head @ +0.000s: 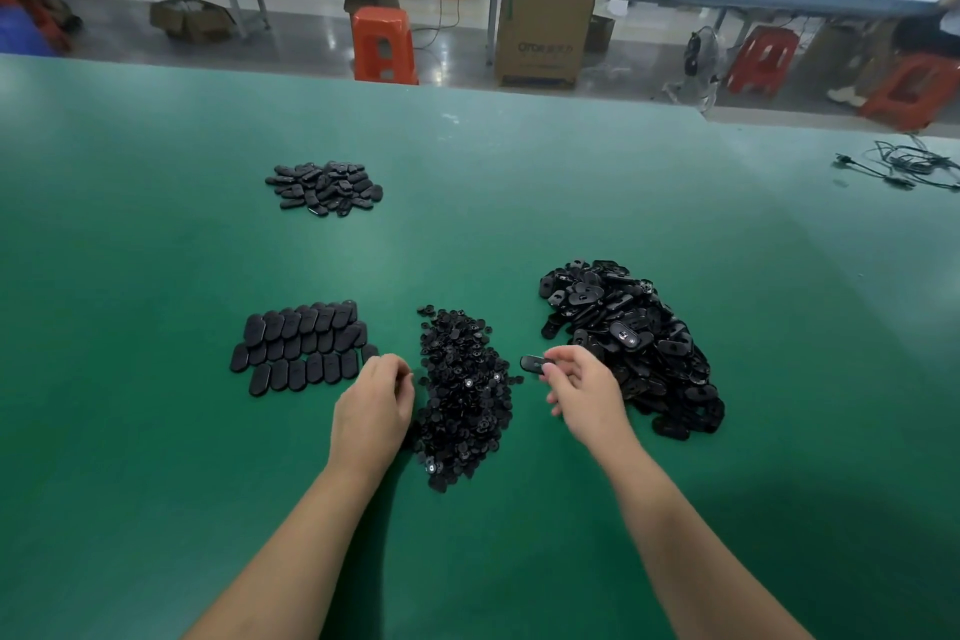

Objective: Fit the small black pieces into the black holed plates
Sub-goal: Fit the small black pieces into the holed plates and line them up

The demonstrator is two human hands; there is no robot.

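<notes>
Four black groups lie on the green bench: small pieces heap near centre, holed plates heap right, rowed plates left, a far pile. Right hand pinches one plate between both heaps. Left hand, fingers curled, touches the pieces heap; its grip cannot be told.

Small pieces between laid-out plates left and plate heap right
</notes>
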